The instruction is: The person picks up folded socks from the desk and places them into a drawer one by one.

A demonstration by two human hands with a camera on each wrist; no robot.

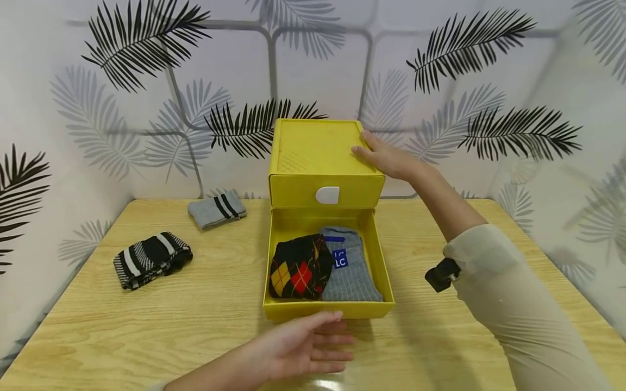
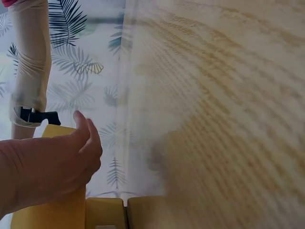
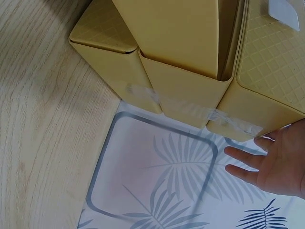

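Yellow storage box sits centre frame on the wooden table, back against the leaf-print wall. Its lower drawer is pulled out toward the camera. Inside the drawer: black argyle sock bundle on the left, grey ribbed sock with blue label on the right, the two touching.

Right hand, centre-right of the head view, lies flat on the box's top at its right edge, fingers straight and slightly spread, gripping nothing. Right wrist view shows the same fingers extended at lower right beside the taped corner of the box.

Left hand, lower centre, hovers just in front of the drawer's front wall, palm open, fingers relaxed and apart, holding nothing; cannot tell if fingertips touch the drawer. Left wrist view: hand at lower left, loosely curved, next to a yellow edge.

Upper-left table area: folded grey sock with black stripes near the wall. Further left and lower: black-and-white striped sock bundle. Both well apart from the box.
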